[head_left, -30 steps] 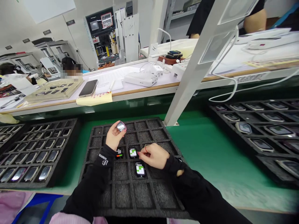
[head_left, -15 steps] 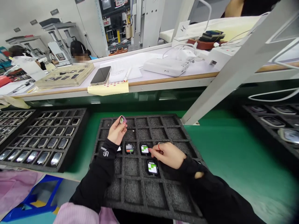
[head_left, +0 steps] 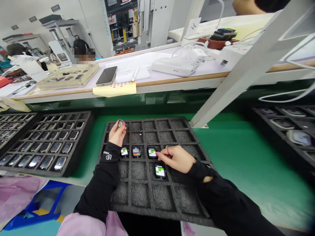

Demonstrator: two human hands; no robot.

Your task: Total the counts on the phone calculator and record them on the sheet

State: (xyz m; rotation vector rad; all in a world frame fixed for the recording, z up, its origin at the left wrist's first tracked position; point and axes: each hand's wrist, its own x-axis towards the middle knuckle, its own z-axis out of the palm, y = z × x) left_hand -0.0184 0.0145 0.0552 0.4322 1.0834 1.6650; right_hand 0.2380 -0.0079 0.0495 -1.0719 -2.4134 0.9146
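Observation:
My left hand is closed on a small smartwatch with a pinkish case and a lit screen, held over the far left of a black foam tray. My right hand is curled over the tray's middle; a fingertip touches the right edge of a black smartwatch whose screen is green and white. Whatever lies beneath its fingers is hidden. Another lit smartwatch sits one compartment nearer. Further left are a smartwatch showing a keypad-like screen and a green-and-white one beside my left wrist.
Foam trays of watches stand at left and right on the green mat. A slanted white post rises behind the tray. The shelf holds a phone, a white box and cables. A person sits beyond.
My left hand has moved left with its smartwatch, so the watch by my wrist shows more fully. The right hand keeps its place at the black smartwatch. The view has shifted slightly.

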